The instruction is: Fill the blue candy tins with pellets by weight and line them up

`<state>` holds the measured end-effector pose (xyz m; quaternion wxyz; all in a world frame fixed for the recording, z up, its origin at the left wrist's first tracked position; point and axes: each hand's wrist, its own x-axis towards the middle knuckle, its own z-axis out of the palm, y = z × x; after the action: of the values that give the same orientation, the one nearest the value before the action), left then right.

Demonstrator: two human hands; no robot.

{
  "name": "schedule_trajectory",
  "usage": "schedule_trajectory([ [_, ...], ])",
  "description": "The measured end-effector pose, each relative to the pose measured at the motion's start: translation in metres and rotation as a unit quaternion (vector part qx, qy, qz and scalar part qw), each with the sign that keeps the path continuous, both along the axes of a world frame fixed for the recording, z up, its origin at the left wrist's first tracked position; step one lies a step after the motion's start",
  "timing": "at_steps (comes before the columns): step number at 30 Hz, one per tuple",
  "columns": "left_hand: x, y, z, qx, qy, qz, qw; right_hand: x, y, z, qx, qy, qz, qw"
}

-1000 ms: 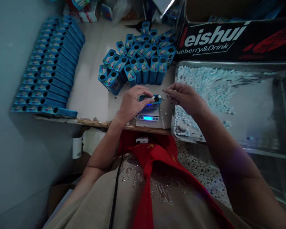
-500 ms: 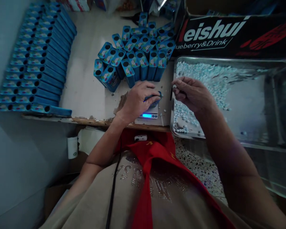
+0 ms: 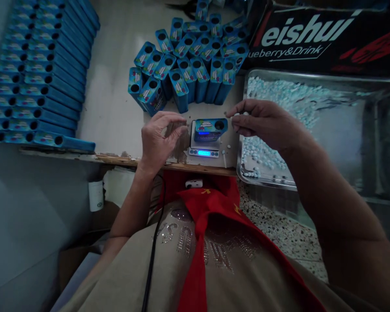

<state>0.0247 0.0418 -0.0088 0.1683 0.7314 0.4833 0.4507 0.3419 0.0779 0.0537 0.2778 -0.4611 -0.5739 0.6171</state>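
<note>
A blue candy box (image 3: 208,129) with a dark round hole in its top stands on a small digital scale (image 3: 195,147), whose display glows blue. Left of the box is my left hand (image 3: 157,136), empty, its thumb and fingers apart and not touching the box. On the other side, my right hand (image 3: 263,121) pinches a few pale candies (image 3: 246,113) at its fingertips, close to the box's holed end. Below that hand lies a metal tray (image 3: 344,78) holding many pale blue and white candies (image 3: 263,151).
Several similar blue boxes (image 3: 199,80) stand grouped behind the scale. Long rows of blue boxes (image 3: 58,108) fill the table's left side. A black carton (image 3: 299,65) stands behind the tray. Loose candies (image 3: 229,146) lie beside the scale, near the table's worn wooden edge (image 3: 169,166).
My left hand has let go of the box on the scale and drawn back to the left, its fingers parting. My right hand stays near the tray's edge, and candies now show between its fingers.
</note>
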Motion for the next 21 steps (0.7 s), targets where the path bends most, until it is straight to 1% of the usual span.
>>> schedule_trajectory([
  [3, -0.007, -0.007, -0.002, -0.022, -0.004, 0.009, 1.0, -0.006, -0.002, 0.01, 0.029, -0.054, 0.03, 0.998],
  [7, -0.019, -0.008, -0.002, -0.029, -0.013, 0.02, 0.999, -0.008, -0.002, 0.025, 0.113, -0.148, 0.061, 0.981],
  [10, -0.025, -0.007, -0.007, -0.026, -0.022, 0.014, 0.999, -0.009, -0.002, 0.034, 0.135, -0.176, 0.072, 0.973],
  [12, -0.027, -0.007, -0.01, -0.017, -0.03, 0.007, 0.999, -0.01, -0.002, 0.035, 0.118, -0.164, 0.055, 0.978],
  [16, -0.031, -0.01, -0.013, -0.004, -0.037, 0.005, 0.999, -0.014, -0.002, 0.032, 0.068, -0.135, 0.013, 0.988],
  [17, -0.032, -0.01, -0.014, -0.006, -0.036, 0.007, 0.999, -0.015, -0.001, 0.032, 0.071, -0.139, 0.013, 0.988],
  [19, -0.035, -0.01, -0.014, -0.011, -0.034, 0.009, 0.999, -0.018, 0.0, 0.033, 0.105, -0.165, 0.025, 0.98],
  [21, -0.038, -0.009, -0.016, -0.014, -0.034, 0.009, 0.999, -0.021, 0.001, 0.035, 0.159, -0.217, 0.056, 0.962],
])
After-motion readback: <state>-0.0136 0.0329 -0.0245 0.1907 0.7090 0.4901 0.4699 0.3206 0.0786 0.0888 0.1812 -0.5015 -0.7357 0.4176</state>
